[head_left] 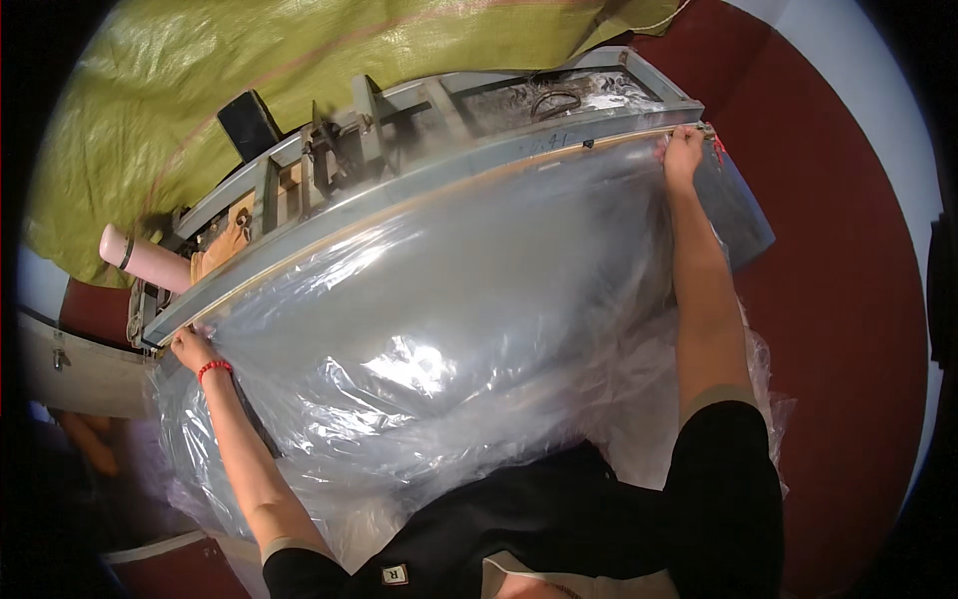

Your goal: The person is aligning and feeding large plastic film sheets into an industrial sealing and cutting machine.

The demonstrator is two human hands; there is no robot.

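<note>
A wide clear plastic sheet hangs in loose, shiny folds in front of me. Its upper edge runs along a long grey metal frame that has a thin tan strip on its near side. At the frame's left end, my left hand, a red bead bracelet at its wrist, is closed on the sheet's corner. My right hand pinches the sheet's edge near the right end of the frame, beside a bit of red string. The fingertips of both hands are partly hidden.
Inside the frame are crossbars and dark metal fittings. A black phone and a pink bottle rest along its far side. Behind lies a yellow-green woven sheet. A grey panel sticks out at the right, over a dark red floor.
</note>
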